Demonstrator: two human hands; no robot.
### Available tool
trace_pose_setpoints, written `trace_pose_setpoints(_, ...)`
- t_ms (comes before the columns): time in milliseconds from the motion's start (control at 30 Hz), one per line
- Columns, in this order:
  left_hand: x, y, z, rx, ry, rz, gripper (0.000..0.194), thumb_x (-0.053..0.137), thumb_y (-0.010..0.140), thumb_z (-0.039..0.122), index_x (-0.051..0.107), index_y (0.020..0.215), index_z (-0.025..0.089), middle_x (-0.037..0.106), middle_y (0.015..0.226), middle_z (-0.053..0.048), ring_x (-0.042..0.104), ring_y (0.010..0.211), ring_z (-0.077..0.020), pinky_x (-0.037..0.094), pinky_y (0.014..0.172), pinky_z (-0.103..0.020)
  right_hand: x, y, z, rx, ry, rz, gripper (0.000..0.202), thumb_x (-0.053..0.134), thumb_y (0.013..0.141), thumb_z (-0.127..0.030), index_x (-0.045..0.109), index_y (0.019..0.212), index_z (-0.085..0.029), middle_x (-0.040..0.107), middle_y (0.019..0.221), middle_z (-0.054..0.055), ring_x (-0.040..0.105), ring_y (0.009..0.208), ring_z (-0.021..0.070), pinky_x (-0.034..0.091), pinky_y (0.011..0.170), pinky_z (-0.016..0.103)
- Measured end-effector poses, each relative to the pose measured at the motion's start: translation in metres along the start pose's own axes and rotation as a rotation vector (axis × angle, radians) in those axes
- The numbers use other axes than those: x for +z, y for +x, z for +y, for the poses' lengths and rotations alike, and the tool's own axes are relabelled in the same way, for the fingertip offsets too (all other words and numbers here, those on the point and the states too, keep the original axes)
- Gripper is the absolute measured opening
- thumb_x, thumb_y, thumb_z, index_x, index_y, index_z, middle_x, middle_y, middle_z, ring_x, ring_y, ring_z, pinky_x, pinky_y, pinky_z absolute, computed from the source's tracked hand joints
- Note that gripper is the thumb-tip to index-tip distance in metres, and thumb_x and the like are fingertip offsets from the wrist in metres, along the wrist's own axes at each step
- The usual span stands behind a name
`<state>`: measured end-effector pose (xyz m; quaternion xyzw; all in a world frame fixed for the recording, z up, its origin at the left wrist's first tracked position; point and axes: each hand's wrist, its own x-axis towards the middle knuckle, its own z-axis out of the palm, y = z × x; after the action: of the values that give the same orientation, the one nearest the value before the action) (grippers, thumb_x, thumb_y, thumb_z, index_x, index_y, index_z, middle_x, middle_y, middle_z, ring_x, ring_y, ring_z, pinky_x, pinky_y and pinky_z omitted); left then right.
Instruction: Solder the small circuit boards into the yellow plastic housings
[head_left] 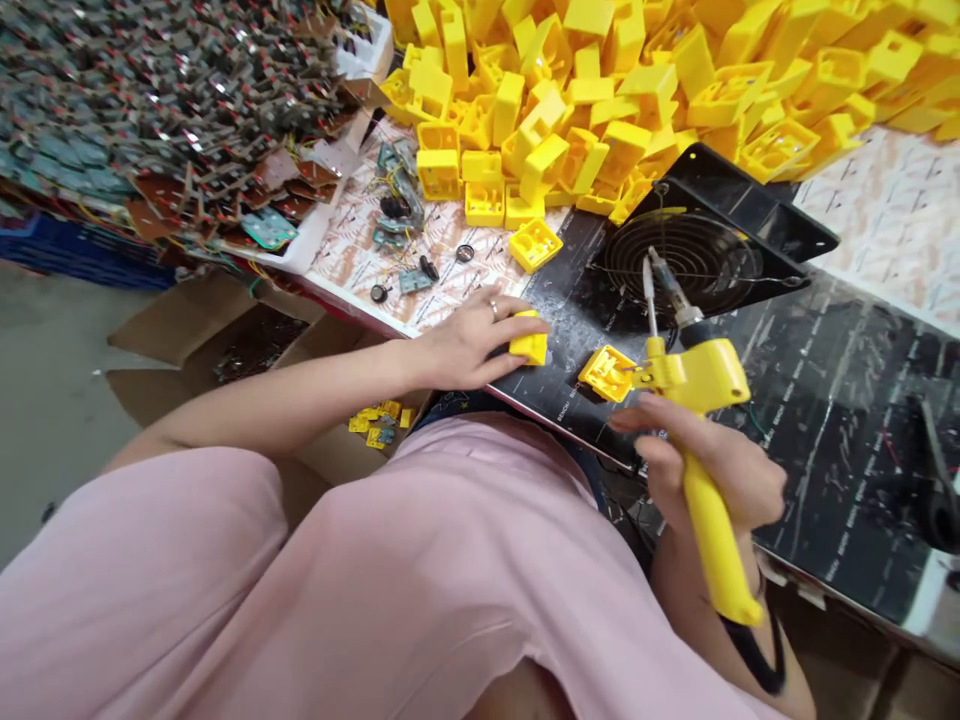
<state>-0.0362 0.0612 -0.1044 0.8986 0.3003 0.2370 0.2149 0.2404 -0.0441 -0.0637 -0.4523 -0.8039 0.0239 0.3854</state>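
My left hand (480, 343) has its fingers around a small yellow housing (529, 343) at the front edge of the bench. In my right hand (724, 465) is a yellow soldering gun (705, 375), its metal tip and feed tube pointing away from me over a black fan. An open yellow housing (609, 373) lies on the black mat between my hands, close to the gun's front. Another open yellow housing (535, 245) sits beyond my left hand.
Yellow housings (570, 90) are heaped at the back. The black fan (690, 255) stands on the mat. Circuit boards (165, 110) pile up at the left. Small round parts (379, 293) lie beyond my left arm. Black-handled scissors (941, 510) are at the right.
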Motion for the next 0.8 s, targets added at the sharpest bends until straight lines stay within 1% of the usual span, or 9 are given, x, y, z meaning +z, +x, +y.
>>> trace_pose_setpoints(100, 0.002, -0.018, -0.001, 0.012, 0.171, 0.005, 0.04, 0.053, 0.094, 0.032, 0.061, 0.129, 0.015, 0.056, 0.148, -0.022, 0.054, 0.138, -0.033, 0.032, 0.119, -0.06, 0.005, 0.014, 0.001, -0.158, -0.161, -0.006, 0.01, 0.069, 0.097, -0.023, 0.069, 0.106, -0.023, 0.078, 0.088, -0.001, 0.07, 0.06, 0.0116, 0.056, 0.061, 0.019)
trace_pose_setpoints(167, -0.003, -0.024, -0.001, 0.011, 0.185, 0.042, 0.051, 0.057, 0.093, 0.038, 0.054, 0.138, 0.013, 0.051, 0.151, -0.025, 0.053, 0.139, -0.0348, 0.038, 0.114, -0.056, 0.012, 0.019, 0.003, -0.149, -0.151, -0.027, 0.014, 0.069, 0.096, -0.018, 0.068, 0.109, -0.02, 0.078, 0.094, 0.002, 0.073, 0.066, 0.0128, 0.057, 0.066, 0.02)
trace_pose_setpoints(300, -0.003, -0.023, 0.003, -0.006, 0.161, 0.129, 0.059, 0.059, 0.097, 0.039, 0.046, 0.146, 0.008, 0.066, 0.131, -0.022, 0.064, 0.12, -0.0306, 0.048, 0.103, -0.044, 0.027, 0.021, 0.004, -0.142, -0.073, -0.039, 0.032, 0.069, 0.093, -0.008, 0.067, 0.121, -0.022, 0.078, 0.093, -0.001, 0.072, 0.068, 0.0121, 0.056, 0.068, 0.02)
trace_pose_setpoints(433, 0.013, -0.015, 0.016, 0.019, 0.123, 0.154, 0.056, 0.056, 0.1, 0.035, 0.044, 0.147, 0.007, 0.07, 0.128, -0.017, 0.066, 0.113, -0.025, 0.049, 0.1, -0.038, 0.045, 0.029, 0.005, -0.162, -0.04, -0.14, 0.026, 0.074, 0.092, -0.02, 0.063, 0.115, -0.025, 0.075, 0.099, 0.002, 0.074, 0.087, 0.0193, 0.06, 0.083, 0.029)
trace_pose_setpoints(533, 0.007, -0.017, 0.014, 0.071, 0.144, 0.198, 0.05, 0.05, 0.102, 0.039, 0.05, 0.142, 0.009, 0.068, 0.133, -0.017, 0.064, 0.12, -0.0237, 0.048, 0.103, -0.038, 0.058, 0.036, 0.005, -0.166, -0.038, -0.181, 0.022, 0.069, 0.096, -0.029, 0.059, 0.114, -0.023, 0.072, 0.099, 0.004, 0.073, 0.092, 0.0225, 0.06, 0.083, 0.034)
trace_pose_setpoints(600, -0.015, -0.027, 0.004, -0.035, 0.222, 0.232, 0.039, 0.047, 0.103, 0.041, 0.063, 0.128, 0.016, 0.072, 0.125, -0.012, 0.064, 0.118, -0.0241, 0.046, 0.104, -0.041, 0.062, 0.036, 0.004, -0.151, -0.048, -0.19, 0.023, 0.068, 0.096, -0.028, 0.057, 0.116, -0.022, 0.073, 0.105, 0.006, 0.073, 0.091, 0.0228, 0.06, 0.082, 0.034)
trace_pose_setpoints(667, -0.046, -0.042, -0.012, -0.28, 0.34, 0.257, 0.033, 0.044, 0.103, 0.041, 0.071, 0.108, 0.023, 0.076, 0.109, -0.007, 0.066, 0.111, -0.0249, 0.044, 0.105, -0.044, 0.063, 0.034, 0.005, -0.142, -0.065, -0.163, 0.029, 0.073, 0.093, -0.026, 0.057, 0.117, -0.022, 0.073, 0.111, 0.007, 0.073, 0.092, 0.0231, 0.06, 0.083, 0.035)
trace_pose_setpoints(733, -0.073, -0.055, -0.028, -0.54, 0.456, 0.247, 0.033, 0.045, 0.101, 0.042, 0.073, 0.1, 0.024, 0.076, 0.102, -0.007, 0.067, 0.103, -0.026, 0.045, 0.101, -0.045, 0.063, 0.031, 0.005, -0.129, -0.072, -0.137, 0.035, 0.076, 0.09, -0.025, 0.057, 0.119, -0.024, 0.074, 0.115, 0.006, 0.074, 0.096, 0.0234, 0.06, 0.085, 0.035)
trace_pose_setpoints(800, -0.085, -0.062, -0.037, -0.716, 0.516, 0.211, 0.038, 0.045, 0.1, 0.046, 0.074, 0.097, 0.022, 0.075, 0.097, -0.008, 0.067, 0.098, -0.0262, 0.047, 0.094, -0.042, 0.064, 0.029, 0.006, -0.129, -0.083, -0.138, 0.037, 0.078, 0.089, -0.025, 0.057, 0.12, -0.026, 0.074, 0.113, 0.005, 0.074, 0.096, 0.0231, 0.06, 0.083, 0.034)
